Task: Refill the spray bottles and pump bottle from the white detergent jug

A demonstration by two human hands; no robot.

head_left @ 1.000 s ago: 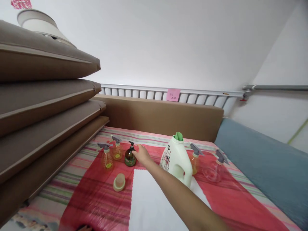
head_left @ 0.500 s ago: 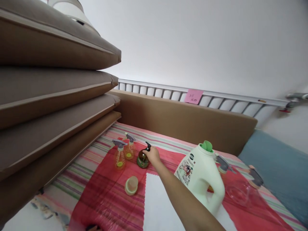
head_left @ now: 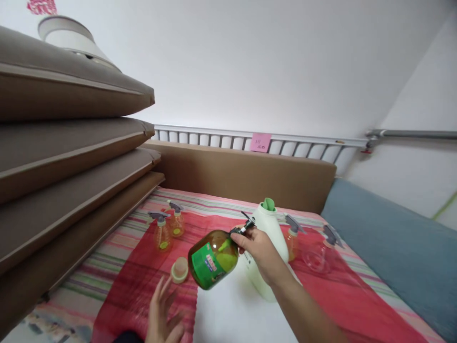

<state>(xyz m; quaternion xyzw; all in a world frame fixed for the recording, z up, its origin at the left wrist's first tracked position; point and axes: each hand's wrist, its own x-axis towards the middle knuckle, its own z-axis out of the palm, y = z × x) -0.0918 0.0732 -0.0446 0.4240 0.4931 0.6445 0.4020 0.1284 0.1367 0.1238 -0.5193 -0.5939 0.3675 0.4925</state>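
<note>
My right hand (head_left: 259,250) is closed around the neck of a dark green pump bottle (head_left: 213,258) with a green label, held tilted in the air above the red cloth (head_left: 143,290). My left hand (head_left: 162,317) rises from the bottom edge with fingers spread, just below the bottle and holding nothing. A small round cap (head_left: 179,269) lies on the cloth close to the left fingertips. A white detergent jug (head_left: 269,238) with a green spout stands right behind my right hand.
Two small yellow spray bottles (head_left: 162,233) stand at the back left of the cloth, two more spray bottles (head_left: 316,247) at the right. Stacked brown cushions (head_left: 64,157) loom at left, a brown board (head_left: 246,178) behind, a blue cushion (head_left: 392,257) at right. A white sheet (head_left: 235,314) lies in front.
My right hand has lifted the green pump bottle off the cloth and brought it toward me, tilted. My left hand has come up into view, open.
</note>
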